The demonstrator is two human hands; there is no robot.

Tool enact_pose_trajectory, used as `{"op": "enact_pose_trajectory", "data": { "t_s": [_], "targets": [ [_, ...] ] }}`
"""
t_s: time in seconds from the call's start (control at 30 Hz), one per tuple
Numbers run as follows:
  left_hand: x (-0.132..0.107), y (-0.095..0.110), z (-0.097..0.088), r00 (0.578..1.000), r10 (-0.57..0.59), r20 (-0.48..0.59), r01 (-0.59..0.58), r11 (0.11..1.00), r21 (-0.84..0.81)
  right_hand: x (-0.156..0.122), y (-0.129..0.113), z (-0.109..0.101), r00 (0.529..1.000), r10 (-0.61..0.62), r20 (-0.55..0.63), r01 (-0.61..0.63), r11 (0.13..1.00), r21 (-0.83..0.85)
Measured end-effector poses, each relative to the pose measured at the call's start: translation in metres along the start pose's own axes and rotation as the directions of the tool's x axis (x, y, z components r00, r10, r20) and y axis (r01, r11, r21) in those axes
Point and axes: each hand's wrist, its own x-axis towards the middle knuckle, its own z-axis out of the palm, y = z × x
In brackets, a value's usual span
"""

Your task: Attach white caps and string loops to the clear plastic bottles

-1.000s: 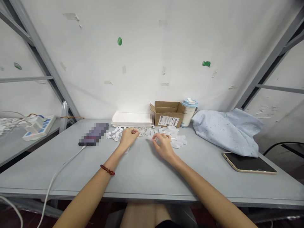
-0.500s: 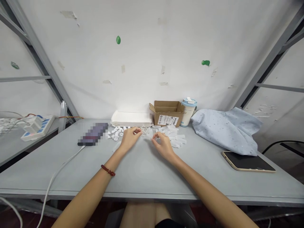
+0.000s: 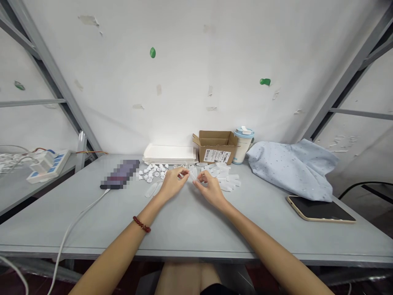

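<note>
Currently in work, one item: a translucent piece point(image 3: 193, 174), held up over the middle of the tabletop point(image 3: 196, 229), between my two hands.

Right hand point(image 3: 213, 190): grip pinching the piece's near end, thumb below, fingers above.

Left hand point(image 3: 172, 183): grip drawn together at the far end; from this distance I cannot tell whether it pinches the piece itself or some smaller part.

Step in hand, as I judge it: a two-handed fit or adjustment on this single piece. Next move, in my judgement, calls for a steady right grip, a light fingertip touch from the left, and both ends kept in line; a thin-looking piece may slip or bend under a hard squeeze.

Stock near the right hand: a spread of translucent pieces point(image 3: 229, 179), just beyond the fingers.

Stock near the left hand: scattered white caps point(image 3: 150, 169), farther left; two loose translucent strips point(image 3: 151, 189), beside the wrist.

Behind: a white stack point(image 3: 170, 154), a cardboard box point(image 3: 217, 156) with raised flaps, and a blue-lidded cup point(image 3: 242, 148), which stands upright beside the box.
</note>
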Motion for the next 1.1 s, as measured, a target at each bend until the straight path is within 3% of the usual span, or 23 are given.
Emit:
{"op": "enact_pose_trajectory", "data": {
  "t_s": [0.43, 0.77, 1.1],
  "targets": [
    [-0.0044, 0.0029, 0.0033, 0.989, 0.124, 0.081, -0.122, 0.992, -0.033, -0.0006, -0.0025, 0.0000, 0.999, 0.001, 0.055, 0.002, 0.999, -0.044],
    [-0.0047, 0.0041, 0.0036, 0.993, 0.054, 0.104, -0.047, 0.997, -0.069, -0.0002, -0.0004, -0.0001, 0.998, 0.029, 0.049, -0.030, 0.999, 0.034],
    [-0.0071, 0.0029, 0.0064, 0.987, 0.160, -0.021, -0.161, 0.986, -0.046, 0.0010, 0.0047, 0.0012, 0.996, 0.059, 0.063, -0.065, 0.993, 0.102]
  ]
}}
